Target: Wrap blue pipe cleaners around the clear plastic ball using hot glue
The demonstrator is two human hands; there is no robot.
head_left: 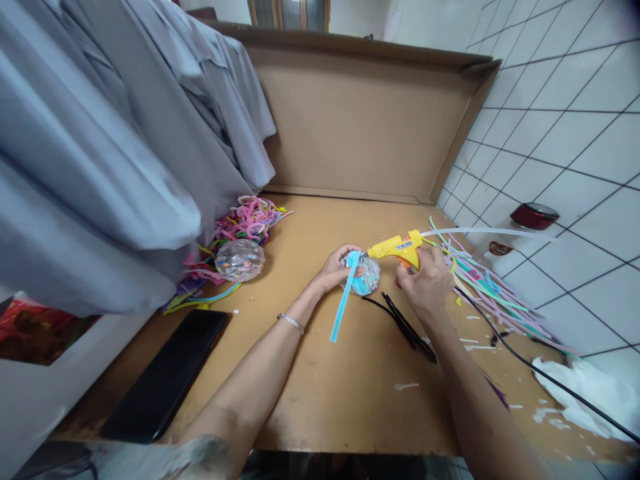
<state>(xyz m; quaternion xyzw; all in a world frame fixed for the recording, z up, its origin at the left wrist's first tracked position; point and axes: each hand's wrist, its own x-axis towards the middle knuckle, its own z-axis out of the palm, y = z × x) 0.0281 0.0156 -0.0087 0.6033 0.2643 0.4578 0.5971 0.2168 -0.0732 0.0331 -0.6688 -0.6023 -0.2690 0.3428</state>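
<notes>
My left hand (336,269) is wrapped round the left side of a small clear ball (371,273) partly covered in blue strips. A blue strip (342,309) hangs from the ball toward the table's front. My right hand (428,279) grips a yellow glue gun (395,247) by its handle. The gun's nozzle touches or nearly touches the top of the blue strip on the ball; which of the two I cannot tell. A long clear glue stick (487,231) sticks out of the gun's back. Black pipe cleaners (406,327) lie between my forearms.
A second clear ball (241,260) sits by a tangle of pink and coloured pipe cleaners (251,219) at left. A black phone (167,377) lies front left. Loose pastel pipe cleaners (493,287), a black cord (525,362), white tissue (590,393) and a red-lidded jar (534,216) are at right.
</notes>
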